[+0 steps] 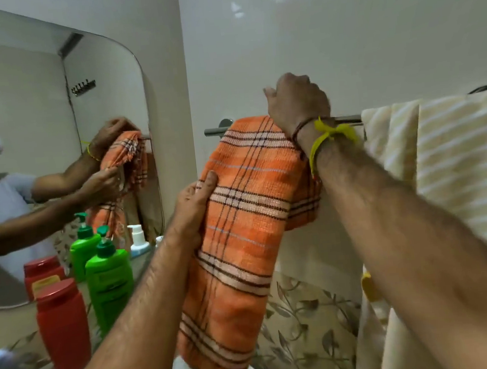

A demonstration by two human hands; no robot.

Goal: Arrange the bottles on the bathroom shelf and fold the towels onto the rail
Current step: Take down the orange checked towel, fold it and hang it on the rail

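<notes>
Single head-worn wide-angle view, looking forward and slightly down along both bare forearms at a tiled wall corner. Close range: right hand [298, 104] on the metal towel rail [215, 131] sits near frame centre, left hand [195, 202] just below and left of that grip. Rounded wall mirror [51, 119] at far left reflects the same hands from the side; strong edge distortion. No second view

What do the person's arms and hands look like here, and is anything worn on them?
Both forearms are bare and hairy, with no sleeves and no gloves. The right hand has a yellow thread knotted around the wrist, loose ends sticking out, beside a thin dark brown cord. The left hand shows no band or ring.
</notes>
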